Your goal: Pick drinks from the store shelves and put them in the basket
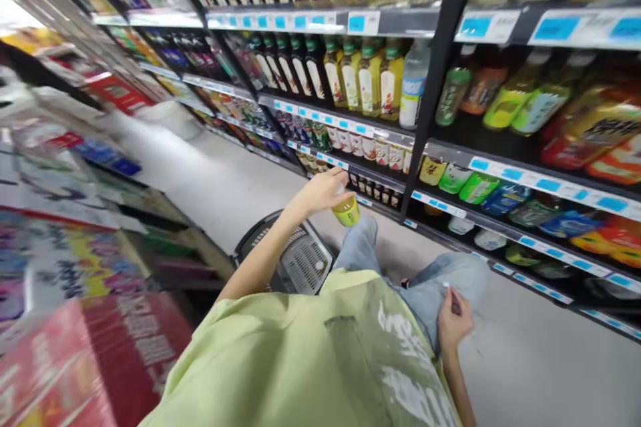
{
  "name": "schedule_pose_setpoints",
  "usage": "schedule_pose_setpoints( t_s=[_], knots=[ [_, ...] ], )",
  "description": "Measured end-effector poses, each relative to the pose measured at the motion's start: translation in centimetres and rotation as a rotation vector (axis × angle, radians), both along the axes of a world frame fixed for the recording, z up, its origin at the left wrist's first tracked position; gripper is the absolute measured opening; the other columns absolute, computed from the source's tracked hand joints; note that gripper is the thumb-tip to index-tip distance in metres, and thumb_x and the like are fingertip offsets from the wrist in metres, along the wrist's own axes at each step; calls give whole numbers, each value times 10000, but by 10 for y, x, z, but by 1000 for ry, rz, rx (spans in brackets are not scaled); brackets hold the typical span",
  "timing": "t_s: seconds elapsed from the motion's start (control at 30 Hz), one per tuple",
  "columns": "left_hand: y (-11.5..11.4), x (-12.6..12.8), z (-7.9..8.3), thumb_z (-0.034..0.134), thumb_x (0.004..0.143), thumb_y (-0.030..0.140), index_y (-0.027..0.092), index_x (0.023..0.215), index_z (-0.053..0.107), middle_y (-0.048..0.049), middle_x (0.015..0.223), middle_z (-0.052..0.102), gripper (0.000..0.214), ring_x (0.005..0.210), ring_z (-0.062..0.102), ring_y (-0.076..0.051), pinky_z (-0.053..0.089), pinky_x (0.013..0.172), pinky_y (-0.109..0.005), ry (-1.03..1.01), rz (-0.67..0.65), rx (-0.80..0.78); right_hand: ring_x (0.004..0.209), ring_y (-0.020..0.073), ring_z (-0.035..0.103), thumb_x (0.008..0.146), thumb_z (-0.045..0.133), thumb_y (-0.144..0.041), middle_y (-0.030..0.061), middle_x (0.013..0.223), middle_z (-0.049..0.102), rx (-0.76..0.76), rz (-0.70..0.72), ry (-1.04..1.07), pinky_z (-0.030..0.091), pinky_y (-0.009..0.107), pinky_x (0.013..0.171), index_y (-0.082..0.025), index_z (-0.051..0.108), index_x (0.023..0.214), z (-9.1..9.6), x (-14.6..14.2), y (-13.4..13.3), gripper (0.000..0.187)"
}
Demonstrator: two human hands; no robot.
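My left hand point(320, 192) is closed around the upper part of a small bottle point(347, 213) with a yellow-green label. The bottle is tilted and held between my left leg and the lower shelves. Below my left forearm, a dark shopping basket point(304, 263) with a slotted bottom stands on the floor, partly covered by my arm and shirt. By my right knee, my right hand point(455, 321) has its fingers curled in. A tiny white spot shows at its fingertips, but I cannot make out what it is.
Drink shelves point(390, 127) run along the front and right, with price tags on their edges. Green-capped bottles point(368, 80) stand mid-height, beside a clear bottle point(413, 87). At left are stacked goods and a red box point(125, 347). Pale floor point(185, 173) stretches down the aisle.
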State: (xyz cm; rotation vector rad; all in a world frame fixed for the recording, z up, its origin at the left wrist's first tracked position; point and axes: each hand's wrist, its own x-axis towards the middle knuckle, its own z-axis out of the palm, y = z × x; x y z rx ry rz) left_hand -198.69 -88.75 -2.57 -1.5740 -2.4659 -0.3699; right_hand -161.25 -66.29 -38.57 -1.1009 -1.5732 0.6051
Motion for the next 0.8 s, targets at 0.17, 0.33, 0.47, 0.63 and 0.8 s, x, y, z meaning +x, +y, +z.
schedule_pose_setpoints(
  t_s=[0.17,0.33,0.47,0.63,0.8],
  knots=[
    [-102,-27,-70,740,1015,488,191,1114,677,-110,1132,671,319,1014,716,-291,564,939,-384,-121,421,-64,705,235,717,961,641,-875,191,884,817,-10,-17,-35,523,347,624,-129,865,954,0,13,-1,779],
    [-162,-36,-150,694,1021,463,163,1251,675,-183,1342,684,378,1242,704,-352,550,1072,-412,-337,800,-223,666,249,683,954,634,-885,194,833,791,3,-25,-72,491,372,592,-105,876,980,2,17,0,817],
    [-173,-29,-213,635,1031,378,131,1300,658,-237,1451,654,366,1345,671,-375,529,1119,-424,-482,937,-326,686,253,688,960,624,-889,192,862,795,-11,-5,-105,500,373,607,-92,873,1020,9,15,-2,837],
    [-172,-4,-269,672,1007,332,119,1245,662,-212,1280,707,320,1161,742,-343,579,928,-381,-616,930,-457,699,238,686,931,591,-953,198,921,805,-46,-25,-136,506,361,618,-91,866,1021,16,13,-8,909],
    [-145,13,-275,684,1094,405,150,1231,695,-87,1097,730,289,925,728,-223,624,829,-377,-674,556,-509,708,239,694,885,576,-1003,218,928,822,-76,-138,-174,528,366,651,-86,871,1006,14,19,-11,971]
  ],
)
